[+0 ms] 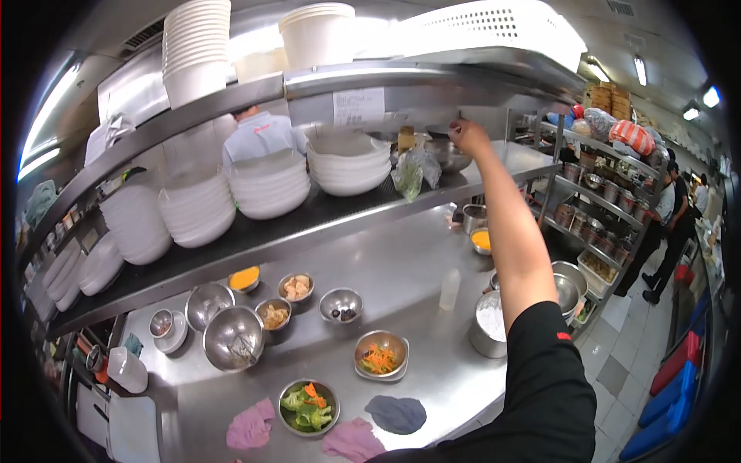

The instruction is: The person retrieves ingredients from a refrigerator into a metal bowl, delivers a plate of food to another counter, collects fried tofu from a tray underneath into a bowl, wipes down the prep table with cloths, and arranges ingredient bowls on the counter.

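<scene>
I watch through one head-worn camera, wide and round-edged, set behind the raised right hand (pixel 468 137), facing forward and tipped down, near the steel counter (pixel 386 270) below that hand, my view running out to the tiled aisle (pixel 617 339) at the hand's right

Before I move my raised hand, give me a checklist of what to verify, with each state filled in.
1. Right hand within reach of the metal bowl on the upper shelf: ok, it is right there.
2. Firm hold on something: cannot tell, the fingers are too small and blurred.
3. Left hand in sight: not ok, it is out of the picture.
4. Clear bottle upright on the counter: ok.
5. Greens bowl clear of cloths: not ok, one pink cloth lies close on its left and another close on its right.
</scene>
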The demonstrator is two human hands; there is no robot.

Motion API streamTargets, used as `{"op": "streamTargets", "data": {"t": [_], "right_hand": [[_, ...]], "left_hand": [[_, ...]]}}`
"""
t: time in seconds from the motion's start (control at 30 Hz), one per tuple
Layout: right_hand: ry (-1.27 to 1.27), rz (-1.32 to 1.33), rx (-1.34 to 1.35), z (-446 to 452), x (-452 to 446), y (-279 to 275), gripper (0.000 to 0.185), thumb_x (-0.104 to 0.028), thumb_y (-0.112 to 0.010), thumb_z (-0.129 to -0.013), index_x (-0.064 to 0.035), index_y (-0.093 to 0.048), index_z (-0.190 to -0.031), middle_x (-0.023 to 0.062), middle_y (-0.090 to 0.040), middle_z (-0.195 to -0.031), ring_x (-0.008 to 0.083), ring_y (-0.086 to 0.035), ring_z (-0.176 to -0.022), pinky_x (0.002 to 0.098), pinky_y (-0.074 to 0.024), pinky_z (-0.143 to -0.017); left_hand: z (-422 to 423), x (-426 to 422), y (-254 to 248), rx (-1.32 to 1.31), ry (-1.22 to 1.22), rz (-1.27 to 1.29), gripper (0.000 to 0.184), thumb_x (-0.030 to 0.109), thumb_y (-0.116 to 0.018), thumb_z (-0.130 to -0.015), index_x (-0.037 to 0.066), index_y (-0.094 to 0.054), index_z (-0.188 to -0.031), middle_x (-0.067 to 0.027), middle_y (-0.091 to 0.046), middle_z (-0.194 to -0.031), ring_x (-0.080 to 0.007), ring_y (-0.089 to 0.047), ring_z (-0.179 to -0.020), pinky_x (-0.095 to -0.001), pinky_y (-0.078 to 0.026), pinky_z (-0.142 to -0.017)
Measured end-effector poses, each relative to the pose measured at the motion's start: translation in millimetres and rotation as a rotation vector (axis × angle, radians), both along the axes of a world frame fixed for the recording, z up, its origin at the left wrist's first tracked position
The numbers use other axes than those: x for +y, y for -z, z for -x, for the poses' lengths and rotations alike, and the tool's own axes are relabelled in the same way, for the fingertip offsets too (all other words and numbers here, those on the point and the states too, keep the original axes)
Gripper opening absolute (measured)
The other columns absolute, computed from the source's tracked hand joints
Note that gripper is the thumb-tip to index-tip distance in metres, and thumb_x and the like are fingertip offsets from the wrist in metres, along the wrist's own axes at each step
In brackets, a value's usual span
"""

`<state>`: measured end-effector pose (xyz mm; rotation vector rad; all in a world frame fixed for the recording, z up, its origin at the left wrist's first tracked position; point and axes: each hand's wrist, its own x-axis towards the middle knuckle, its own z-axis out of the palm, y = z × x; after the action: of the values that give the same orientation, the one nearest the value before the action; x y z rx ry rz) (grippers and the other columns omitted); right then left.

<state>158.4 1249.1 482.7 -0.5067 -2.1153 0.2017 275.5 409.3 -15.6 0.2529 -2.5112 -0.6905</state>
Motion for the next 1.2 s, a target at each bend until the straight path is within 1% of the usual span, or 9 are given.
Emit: {"op": "streamTargets", "data": {"t": [0.07, 0.13, 0.23, 0.4, 0.63, 0.73, 0.83, 0.93, 1.2], "right_hand": [[0.084, -0.436, -0.317, 30, 66, 4, 0.036, -0.039, -0.057, -0.089, -0.0159, -0.067, -0.116, 0.012, -0.067, -0.117, 0.0368, -0.059, -0.113, 0.0442, -0.0495, -0.092], [0.16, -0.111, -0.004, -6, -5, 2, 0.039, -0.042, -0.052, -0.091, -0.015, -0.067, -0.114, 0.0145, -0.07, -0.107, 0.0377, -0.065, -0.101, 0.0475, -0.0499, -0.09], [-0.284, -0.153, 0.489, -45, -85, 41, 0.035, -0.031, -0.059, -0.093, -0.0049, -0.066, -0.116, 0.0141, -0.071, -0.108, 0.0236, -0.068, -0.099, 0.0337, -0.0507, -0.086], [-0.848, 0.462, 0.266, -114, -223, 224, 0.025, -0.02, -0.06, -0.097, 0.0008, -0.064, -0.11, 0.0061, -0.067, -0.088, 0.011, -0.061, -0.075, 0.0256, -0.0486, -0.067], [-0.456, 1.47, -0.023, -163, -299, 486, 0.021, -0.025, -0.056, -0.098, -0.0048, -0.058, -0.096, 0.0054, -0.063, -0.076, 0.0105, -0.057, -0.059, 0.0251, -0.0457, -0.049], [-0.417, 1.305, -0.231, -185, -327, 509, 0.016, -0.02, -0.058, -0.095, -0.0048, -0.06, -0.093, 0.0063, -0.062, -0.077, 0.0135, -0.058, -0.06, 0.0275, -0.0466, -0.053], [-0.62, 0.36, -0.338, -187, -361, 487, 0.028, -0.017, -0.072, -0.079, -0.008, -0.065, -0.103, 0.0117, -0.064, -0.101, 0.03, -0.06, -0.097, 0.0411, -0.0468, -0.084], [-0.629, 0.104, -0.449, -180, -401, 471, 0.03, -0.016, -0.073, -0.075, -0.0112, -0.067, -0.103, 0.0097, -0.061, -0.114, 0.0325, -0.053, -0.111, 0.0466, -0.0397, -0.095], [-0.834, 0.44, -0.286, -84, -376, 463, 0.021, -0.003, -0.058, -0.075, -0.0036, -0.065, -0.095, 0.0142, -0.062, -0.098, 0.0316, -0.06, -0.091, 0.0396, -0.0479, -0.081]], "left_hand": [[4, 2, 1, -0.075, -0.061, -0.021, 0.037, 0.026, -0.059, -0.092, -0.006, -0.064, -0.109, -0.0265, -0.064, -0.106, -0.0411, -0.06, -0.099, -0.048, -0.046, -0.088], [50, -45, 90, 0.233, 0.085, 0.114, 0.023, 0.018, -0.056, -0.097, -0.004, -0.059, -0.103, -0.018, -0.062, -0.096, -0.0348, -0.059, -0.088, -0.0431, -0.047, -0.081], [39, -26, 74, 0.106, 0.036, -0.038, 0.025, 0.019, -0.056, -0.096, -0.005, -0.059, -0.102, -0.0202, -0.06, -0.106, -0.0378, -0.056, -0.099, -0.044, -0.044, -0.089], [45, -36, 83, 0.035, -0.011, 0.019, 0.03, 0.024, -0.058, -0.095, -0.003, -0.061, -0.108, -0.0207, -0.06, -0.121, -0.0383, -0.054, -0.113, -0.0437, -0.041, -0.099], [43, -30, 75, 0.026, -0.019, 0.064, 0.032, 0.024, -0.058, -0.095, -0.004, -0.061, -0.109, -0.0212, -0.059, -0.123, -0.0387, -0.054, -0.115, -0.0436, -0.041, -0.1], [44, -31, 76, 0.046, -0.014, 0.063, 0.031, 0.024, -0.058, -0.095, -0.004, -0.062, -0.107, -0.0213, -0.059, -0.122, -0.0385, -0.054, -0.114, -0.0435, -0.042, -0.099], [43, -30, 71, 0.052, 0.015, 0.024, 0.03, 0.023, -0.058, -0.094, -0.004, -0.062, -0.106, -0.0217, -0.06, -0.12, -0.0386, -0.054, -0.113, -0.0438, -0.042, -0.099], [46, -38, 79, 0.067, 0.015, 0.036, 0.03, 0.024, -0.059, -0.093, -0.002, -0.063, -0.106, -0.0205, -0.06, -0.12, -0.0382, -0.055, -0.112, -0.0439, -0.042, -0.099], [39, -26, 63, 0.052, -0.028, 0.003, 0.029, 0.025, -0.058, -0.093, 0.0, -0.062, -0.107, -0.0185, -0.058, -0.126, -0.0377, -0.052, -0.117, -0.0446, -0.041, -0.1]]}}
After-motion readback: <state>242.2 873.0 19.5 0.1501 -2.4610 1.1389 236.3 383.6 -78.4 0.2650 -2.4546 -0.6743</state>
